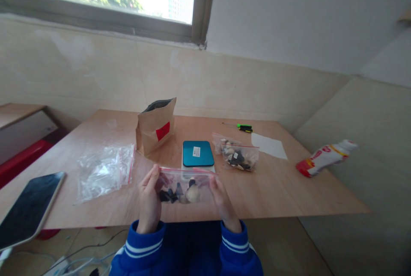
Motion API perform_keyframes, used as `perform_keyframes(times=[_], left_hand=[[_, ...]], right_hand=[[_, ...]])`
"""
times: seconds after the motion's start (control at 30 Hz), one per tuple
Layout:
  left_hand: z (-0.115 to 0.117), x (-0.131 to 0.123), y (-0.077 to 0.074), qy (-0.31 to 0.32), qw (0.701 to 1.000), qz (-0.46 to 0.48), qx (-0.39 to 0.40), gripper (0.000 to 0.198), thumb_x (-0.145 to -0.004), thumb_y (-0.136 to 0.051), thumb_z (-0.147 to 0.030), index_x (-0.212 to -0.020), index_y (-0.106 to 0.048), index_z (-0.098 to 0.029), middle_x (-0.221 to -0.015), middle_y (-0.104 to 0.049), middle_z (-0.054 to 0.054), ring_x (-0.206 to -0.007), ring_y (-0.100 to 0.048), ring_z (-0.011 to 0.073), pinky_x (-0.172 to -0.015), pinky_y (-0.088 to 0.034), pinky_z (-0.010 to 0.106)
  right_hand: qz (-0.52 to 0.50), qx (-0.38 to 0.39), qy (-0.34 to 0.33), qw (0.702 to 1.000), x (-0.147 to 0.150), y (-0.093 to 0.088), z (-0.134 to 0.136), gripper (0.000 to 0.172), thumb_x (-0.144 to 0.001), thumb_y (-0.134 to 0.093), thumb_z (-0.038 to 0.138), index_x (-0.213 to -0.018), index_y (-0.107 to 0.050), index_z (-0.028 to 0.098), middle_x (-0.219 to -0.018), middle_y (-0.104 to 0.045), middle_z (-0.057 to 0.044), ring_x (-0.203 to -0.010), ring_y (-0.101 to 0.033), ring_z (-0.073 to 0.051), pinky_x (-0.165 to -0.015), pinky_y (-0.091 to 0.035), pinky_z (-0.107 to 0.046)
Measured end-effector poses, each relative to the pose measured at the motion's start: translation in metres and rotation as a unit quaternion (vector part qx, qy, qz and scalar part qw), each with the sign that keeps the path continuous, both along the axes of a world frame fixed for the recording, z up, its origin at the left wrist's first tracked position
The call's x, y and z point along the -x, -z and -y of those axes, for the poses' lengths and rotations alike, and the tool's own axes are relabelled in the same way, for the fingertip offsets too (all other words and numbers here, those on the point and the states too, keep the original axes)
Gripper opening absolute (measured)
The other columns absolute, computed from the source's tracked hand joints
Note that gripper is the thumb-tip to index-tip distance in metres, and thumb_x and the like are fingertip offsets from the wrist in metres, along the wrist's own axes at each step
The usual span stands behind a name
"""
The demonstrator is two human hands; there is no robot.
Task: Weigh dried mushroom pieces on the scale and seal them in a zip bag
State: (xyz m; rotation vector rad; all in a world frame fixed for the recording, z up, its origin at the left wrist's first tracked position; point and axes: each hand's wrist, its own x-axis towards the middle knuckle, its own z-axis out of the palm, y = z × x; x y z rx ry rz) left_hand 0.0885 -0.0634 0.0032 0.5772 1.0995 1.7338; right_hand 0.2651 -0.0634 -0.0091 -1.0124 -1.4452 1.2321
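A clear zip bag (183,188) with dark and pale pieces inside is stretched between both hands above the table's front edge. My left hand (150,194) pinches its upper left corner, and my right hand (223,197) grips the upper right corner. Just beyond the bag lies a blue-topped scale (198,153) with a white label. To its right rest two filled zip bags, the nearer one (240,158) overlapping the other (220,140). An open brown paper pouch (156,128) with a red label stands behind, to the left of the scale.
Flat clear bags (104,173) lie left on the wooden table (257,194), near a phone (32,205). White paper (269,145) and green and yellow-black screwdrivers (245,127) are at the back right. A red-and-white bottle (324,158) is at the right.
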Motion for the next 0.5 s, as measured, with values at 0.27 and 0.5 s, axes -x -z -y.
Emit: perform_keyframes(times=[0.27,0.5], left_hand=[[-0.007,0.007,0.005,0.141,0.988,-0.067,0.002,0.054,-0.086,-0.044,-0.060,-0.094,-0.072,-0.014,-0.095,-0.074,0.009,-0.089,-0.066,0.0203,-0.081,-0.050,0.032],[-0.007,0.026,0.008,0.177,0.964,-0.200,0.009,0.047,-0.087,-0.049,-0.052,-0.116,-0.066,-0.018,-0.123,-0.066,0.010,-0.101,-0.064,0.0240,-0.085,-0.049,0.036]], right_hand=[[-0.030,0.018,0.067,0.997,-0.020,0.000,-0.007,0.039,-0.077,-0.069,0.046,-0.106,-0.062,0.021,-0.114,-0.067,-0.009,-0.104,-0.064,-0.023,-0.091,-0.051,-0.038],[-0.042,0.034,0.322,0.945,-0.097,0.011,-0.001,0.049,-0.070,-0.071,0.051,-0.104,-0.063,0.016,-0.108,-0.069,-0.010,-0.096,-0.065,-0.024,-0.072,-0.054,-0.031]])
